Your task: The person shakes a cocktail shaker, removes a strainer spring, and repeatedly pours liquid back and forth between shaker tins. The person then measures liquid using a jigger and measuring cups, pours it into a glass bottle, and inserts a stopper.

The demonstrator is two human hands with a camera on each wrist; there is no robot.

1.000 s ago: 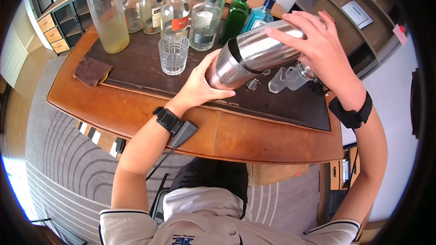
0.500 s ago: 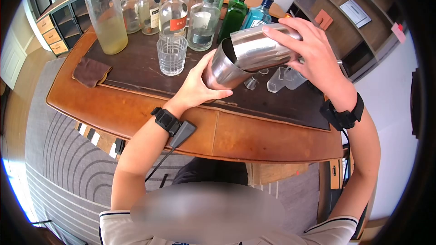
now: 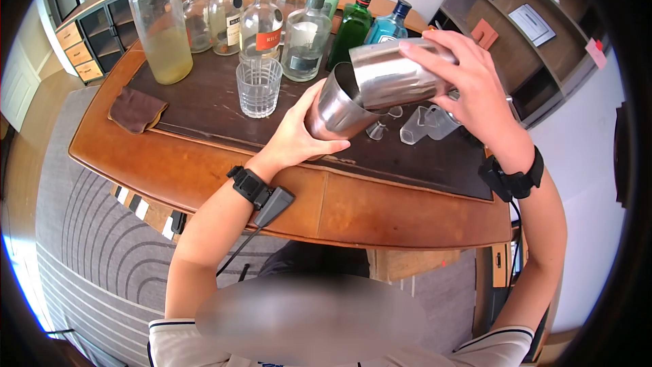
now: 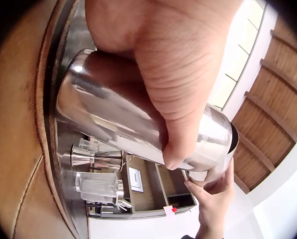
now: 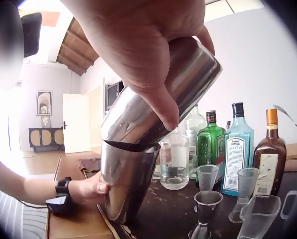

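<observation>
My left hand [image 3: 292,132] grips a metal shaker tin [image 3: 336,115] above the front of the bar table, thumb along its near side. The tin leans with its mouth up and to the right. My right hand [image 3: 468,75] holds a second metal shaker tin [image 3: 397,78] tipped over, base raised and mouth lowered. In the right wrist view the upper tin [image 5: 138,117] overlaps the rim of the lower tin [image 5: 128,179]. What is inside both tins is hidden. A cut-glass tumbler [image 3: 259,92] stands left of the tins, and a double jigger [image 5: 208,204] stands beyond them.
Several bottles line the back, among them a green bottle [image 3: 350,30] and a blue bottle [image 5: 238,149]. A tall pitcher [image 3: 163,54] with cloudy yellowish liquid stands at left, near a folded brown cloth [image 3: 136,109]. Clear measuring cups [image 3: 424,122] stand at right.
My right hand has come lower and slightly left, and the upper tin now lies further down against the lower tin's rim. The left hand has barely moved.
</observation>
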